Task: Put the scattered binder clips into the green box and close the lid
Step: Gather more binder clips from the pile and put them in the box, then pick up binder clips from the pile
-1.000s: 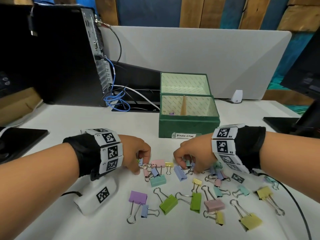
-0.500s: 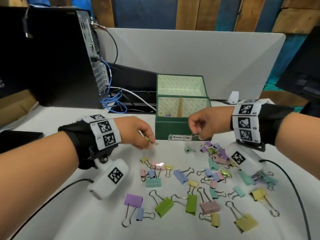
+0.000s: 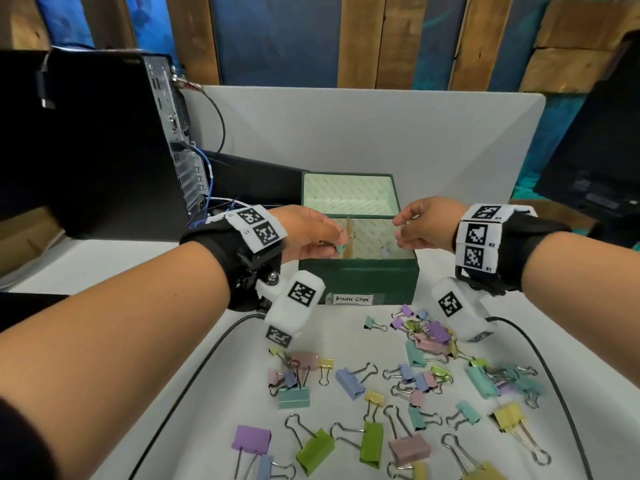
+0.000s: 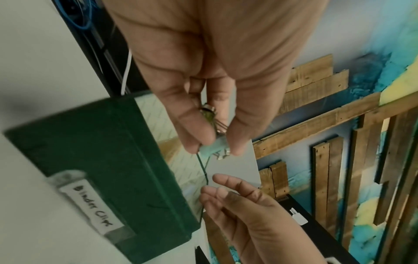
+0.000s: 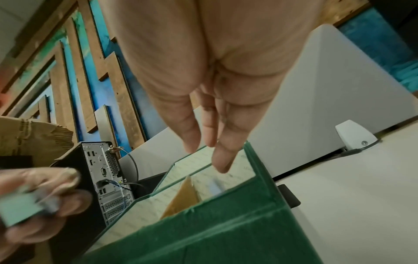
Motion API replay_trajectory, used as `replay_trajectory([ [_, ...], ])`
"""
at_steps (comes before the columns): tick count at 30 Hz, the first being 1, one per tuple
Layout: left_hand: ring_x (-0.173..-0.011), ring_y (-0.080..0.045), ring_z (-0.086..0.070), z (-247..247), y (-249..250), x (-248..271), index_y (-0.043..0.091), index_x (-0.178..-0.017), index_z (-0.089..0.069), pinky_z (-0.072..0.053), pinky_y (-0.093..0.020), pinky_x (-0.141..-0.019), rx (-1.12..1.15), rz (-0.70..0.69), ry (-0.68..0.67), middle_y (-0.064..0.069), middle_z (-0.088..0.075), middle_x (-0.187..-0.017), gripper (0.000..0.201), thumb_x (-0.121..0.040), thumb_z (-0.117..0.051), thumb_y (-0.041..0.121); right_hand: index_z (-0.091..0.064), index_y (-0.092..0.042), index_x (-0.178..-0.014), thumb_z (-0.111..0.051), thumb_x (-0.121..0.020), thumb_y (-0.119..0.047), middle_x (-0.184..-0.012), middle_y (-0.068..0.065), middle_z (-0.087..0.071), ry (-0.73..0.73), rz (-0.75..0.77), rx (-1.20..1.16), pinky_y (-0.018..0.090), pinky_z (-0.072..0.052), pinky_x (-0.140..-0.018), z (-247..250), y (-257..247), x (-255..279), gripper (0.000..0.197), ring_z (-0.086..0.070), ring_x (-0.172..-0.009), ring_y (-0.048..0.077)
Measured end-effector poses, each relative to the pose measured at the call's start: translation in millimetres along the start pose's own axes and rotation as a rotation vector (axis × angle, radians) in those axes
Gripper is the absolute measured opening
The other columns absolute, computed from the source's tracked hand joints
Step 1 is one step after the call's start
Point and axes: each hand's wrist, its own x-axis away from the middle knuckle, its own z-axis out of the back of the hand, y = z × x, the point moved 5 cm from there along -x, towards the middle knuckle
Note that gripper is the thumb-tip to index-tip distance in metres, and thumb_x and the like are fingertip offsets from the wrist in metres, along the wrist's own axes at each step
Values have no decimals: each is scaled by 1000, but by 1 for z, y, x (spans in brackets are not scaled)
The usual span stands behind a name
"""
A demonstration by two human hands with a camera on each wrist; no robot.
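Note:
The green box [image 3: 358, 277] stands open on the white table, its lid [image 3: 348, 192] upright behind, a divider splitting it in two. My left hand [image 3: 337, 242] hovers over the box's left half and pinches a teal binder clip [image 4: 212, 148] together with a small green one [image 4: 208, 114]. My right hand [image 3: 398, 230] hangs over the right half with fingers [image 5: 222, 160] straight and holding nothing. A blurred pale purple clip [image 3: 386, 252] lies low inside the right compartment. Several coloured binder clips [image 3: 351, 381] are scattered on the table in front of the box.
A black computer tower [image 3: 104, 143] with cables stands at the left, and a grey partition [image 3: 381, 133] runs behind the box. A dark monitor [image 3: 595, 140] is at the right. Black wrist-camera cables [image 3: 194, 375] trail across the table on both sides of the clips.
Both hands rose from the pile to above the box. The right hand opened and no longer holds a clip. The left still pinches its clips.

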Motion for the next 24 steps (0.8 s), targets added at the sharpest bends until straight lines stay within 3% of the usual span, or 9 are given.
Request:
replay_trajectory([
  [3, -62, -7, -65, -12, 10, -14, 8, -80, -66, -56, -13, -55, 4, -13, 12, -4, -67, -78, 6, -80, -69, 3, -63, -26, -80, -65, -82, -8, -102, 6, -69, 27, 92, 207, 37, -52, -95, 2, 0, 5, 18, -67, -98, 23],
  [6, -78, -12, -65, -25, 18, -29, 8, -79, -65, -57, -19, -76, -18, -50, 26, -5, -66, -83, 7, -80, -69, 2, -65, -24, -83, -63, -83, -12, -88, -5, -66, -23, 194, 360, 26, -51, -84, -1, -7, 27, 13, -64, -87, 14],
  [8, -79, -14, -65, -35, 23, -37, 9, -80, -64, -55, -21, -80, -16, -74, 27, -6, -66, -83, 9, -81, -69, 1, -65, -23, -83, -62, -83, -14, -84, -7, -67, -127, 227, 458, 21, -52, -78, -6, -8, 43, 9, -64, -79, 10],
  [12, -69, -7, -63, -43, 25, -45, 12, -105, -66, -53, -8, -57, -153, -137, 74, -6, -66, -87, 23, -82, -70, 11, -66, -25, -93, -62, -85, -21, -78, -15, -61, -309, 272, 687, 12, -43, -69, -19, 2, 59, 10, -55, -70, -1],
  [13, -70, -7, -63, -43, 24, -47, 13, -108, -65, -54, -9, -56, -161, -141, 77, -7, -65, -91, 26, -82, -70, 12, -66, -25, -96, -61, -85, -20, -80, -15, -62, -338, 280, 715, 11, -42, -70, -21, 5, 61, 12, -55, -71, 0],
  [17, -88, -14, -67, -33, 24, -31, 20, -109, -62, -56, -27, -85, -300, -175, 51, -3, -67, -97, 28, -83, -69, 15, -66, -20, -101, -59, -86, -13, -82, -13, -61, -416, 294, 769, 7, -39, -62, -30, 12, 64, 18, -52, -66, -5],
  [21, -79, -14, -67, -20, 9, 5, 26, -97, -63, -58, -19, -64, -528, -186, -87, -5, -69, -91, 23, -82, -66, 9, -65, -22, -104, -58, -84, -11, -87, -11, -61, -455, 333, 828, 8, -39, -62, -43, 11, 66, 23, -51, -68, -1],
  [24, -81, -15, -69, -9, -21, 27, 40, -88, -63, -57, -21, -67, -890, -80, -187, 9, -69, -89, 28, -79, -67, 14, -61, -27, -111, -59, -85, -17, -90, -17, -56, -507, 369, 911, 15, -39, -66, -58, 9, 70, 28, -51, -74, -1],
])
